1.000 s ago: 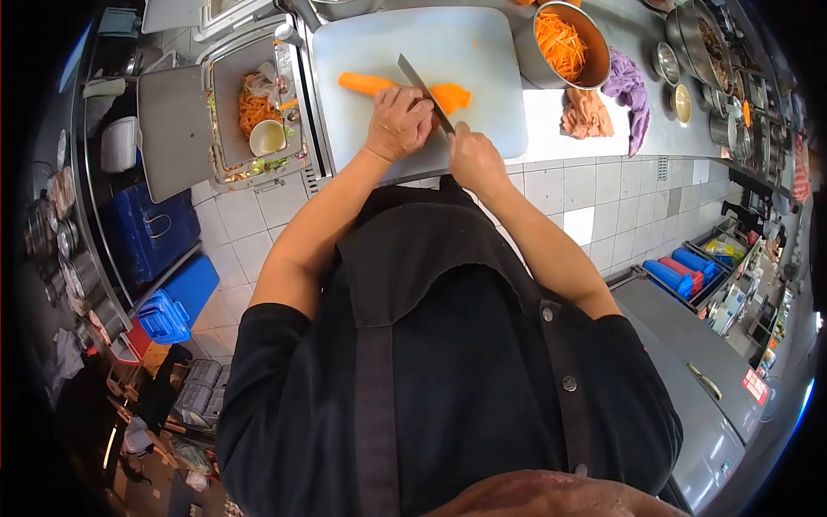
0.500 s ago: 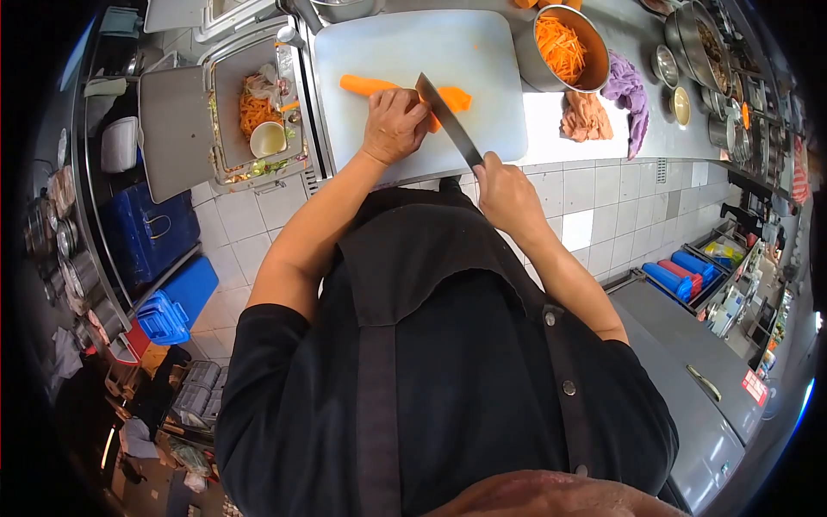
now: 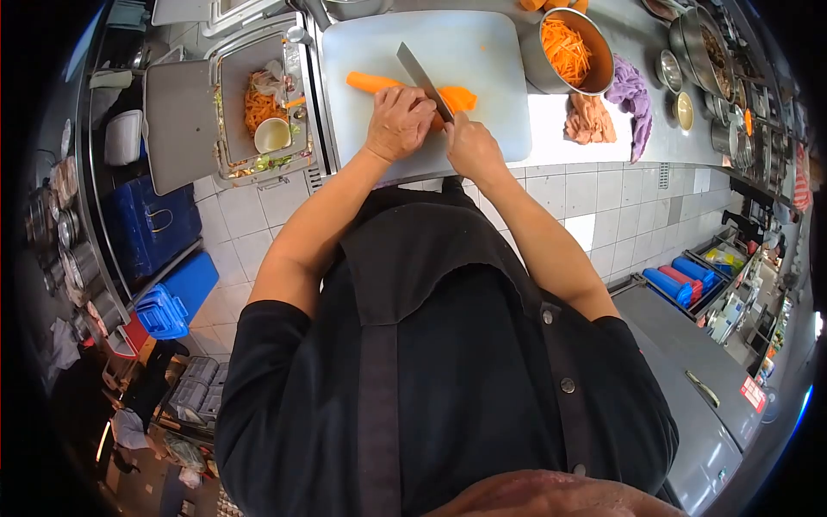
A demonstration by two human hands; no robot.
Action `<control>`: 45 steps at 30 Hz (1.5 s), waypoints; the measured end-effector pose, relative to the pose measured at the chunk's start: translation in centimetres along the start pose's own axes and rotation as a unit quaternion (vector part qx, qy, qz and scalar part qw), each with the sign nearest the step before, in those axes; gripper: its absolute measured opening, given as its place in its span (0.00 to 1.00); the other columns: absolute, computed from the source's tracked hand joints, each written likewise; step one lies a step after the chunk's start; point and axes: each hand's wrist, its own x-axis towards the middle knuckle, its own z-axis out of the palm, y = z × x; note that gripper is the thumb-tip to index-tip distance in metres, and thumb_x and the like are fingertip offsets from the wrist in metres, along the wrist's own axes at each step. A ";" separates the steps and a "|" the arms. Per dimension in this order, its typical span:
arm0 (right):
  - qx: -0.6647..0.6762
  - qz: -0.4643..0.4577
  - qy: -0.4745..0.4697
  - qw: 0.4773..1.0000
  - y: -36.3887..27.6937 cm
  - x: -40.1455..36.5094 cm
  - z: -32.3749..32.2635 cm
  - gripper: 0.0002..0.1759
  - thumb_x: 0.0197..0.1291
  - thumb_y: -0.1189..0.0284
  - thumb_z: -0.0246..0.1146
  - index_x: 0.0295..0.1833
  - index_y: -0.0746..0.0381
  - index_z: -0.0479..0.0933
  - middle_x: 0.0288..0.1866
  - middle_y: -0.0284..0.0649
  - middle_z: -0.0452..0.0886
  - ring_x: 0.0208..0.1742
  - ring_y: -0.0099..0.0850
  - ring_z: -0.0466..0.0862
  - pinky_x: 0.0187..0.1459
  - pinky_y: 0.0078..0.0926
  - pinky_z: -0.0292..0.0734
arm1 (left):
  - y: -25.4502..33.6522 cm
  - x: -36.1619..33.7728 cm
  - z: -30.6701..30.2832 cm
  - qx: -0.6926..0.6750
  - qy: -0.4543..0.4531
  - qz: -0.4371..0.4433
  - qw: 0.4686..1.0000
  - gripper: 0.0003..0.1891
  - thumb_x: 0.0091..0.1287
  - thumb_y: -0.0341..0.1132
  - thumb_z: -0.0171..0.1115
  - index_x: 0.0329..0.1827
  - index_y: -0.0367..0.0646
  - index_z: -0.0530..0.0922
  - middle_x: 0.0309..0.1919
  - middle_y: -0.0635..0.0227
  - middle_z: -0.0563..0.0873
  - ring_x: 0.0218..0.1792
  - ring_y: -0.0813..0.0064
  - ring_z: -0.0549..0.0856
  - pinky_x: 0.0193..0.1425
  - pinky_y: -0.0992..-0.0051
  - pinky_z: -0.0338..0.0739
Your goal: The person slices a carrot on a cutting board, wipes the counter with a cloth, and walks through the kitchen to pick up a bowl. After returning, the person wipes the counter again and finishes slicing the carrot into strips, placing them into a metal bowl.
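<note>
On the white cutting board [image 3: 482,65] lies a peeled carrot [image 3: 366,82], its left end showing past my hand. My left hand [image 3: 401,122] is closed with curled fingers over the carrot's right part, which it hides. My right hand [image 3: 475,148] grips the handle of a large kitchen knife [image 3: 418,72]. The blade slants up and left, close against my left fingertips. Cut carrot pieces [image 3: 458,97] lie just right of the blade. Part of the carrot near the blade is hidden by the hands.
Right of the board stands a metal pot [image 3: 536,73] of shredded carrot [image 3: 566,53]. Beside it lie a brown cloth [image 3: 590,121] and a purple cloth [image 3: 633,95]. A small bowl [image 3: 683,109] sits farther right. At left is an open bin [image 3: 220,112] with scraps and a cup [image 3: 272,135].
My right hand and the knife have moved left and upward, and the blade's tip now reaches farther past the carrot. My left hand stays on the carrot. The whole view has shifted slightly.
</note>
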 end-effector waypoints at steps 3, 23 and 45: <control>0.012 -0.011 0.016 1.000 0.4 -0.7 -0.5 0.15 0.78 0.66 0.60 0.47 0.69 0.73 0.33 0.66 0.84 0.38 0.67 0.85 0.43 0.63 0.80 | -0.2 -0.2 0.2 0.006 0.000 -0.008 1.000 0.09 0.63 0.36 0.71 0.46 0.54 0.85 0.47 0.73 0.84 0.52 0.64 0.82 0.61 0.58 0.71; -0.015 0.042 -0.036 0.998 -0.6 -7.6 -5.1 0.15 0.79 0.66 0.60 0.44 0.69 0.72 0.30 0.64 0.83 0.38 0.68 0.83 0.42 0.66 0.76 | -0.3 -0.1 0.3 0.004 0.007 -0.011 1.000 0.11 0.61 0.33 0.72 0.46 0.53 0.84 0.46 0.73 0.83 0.51 0.65 0.83 0.60 0.58 0.71; -0.010 0.029 -0.007 0.999 -2.2 -9.8 -7.8 0.13 0.77 0.71 0.61 0.41 0.68 0.70 0.24 0.63 0.79 0.32 0.67 0.83 0.36 0.63 0.76 | -0.4 -0.2 0.1 0.009 -0.026 -0.011 1.000 0.16 0.60 0.35 0.71 0.52 0.50 0.86 0.49 0.66 0.83 0.53 0.58 0.82 0.60 0.57 0.71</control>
